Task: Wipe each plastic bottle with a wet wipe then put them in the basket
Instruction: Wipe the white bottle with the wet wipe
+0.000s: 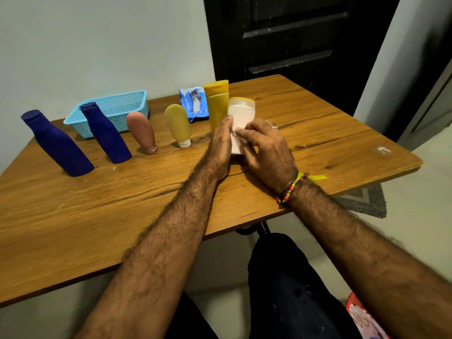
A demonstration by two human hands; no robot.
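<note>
My two forearms fill the near field, reaching over the front edge of the wooden table [97, 216]. All positions below are given relative to the white bottle [241, 113], which stands between the two hands.

The left hand [221, 145] lies against the left side of the white bottle, fingers straight and pressed together, steadying it. The right hand [266, 145] is on the right front of the bottle, fingers curled and pinching a pale wet wipe [236, 140] against its face. Both hands touch the bottle; its long axis runs roughly upright, leaning away from me.

Judgement: the next stroke runs along that axis, right hand working, left hand bracing.

Just behind and left of the white bottle stands a tall yellow bottle [217, 104], smooth and matte. Further left: the wipe packet [193, 104], glossy blue film; a cream tube [178, 124]; a pink tube [143, 132]; two dark blue bottles [105, 133] [57, 143]. The basket [115, 111], light blue perforated plastic, lies well left and behind, holding no bottle.
</note>
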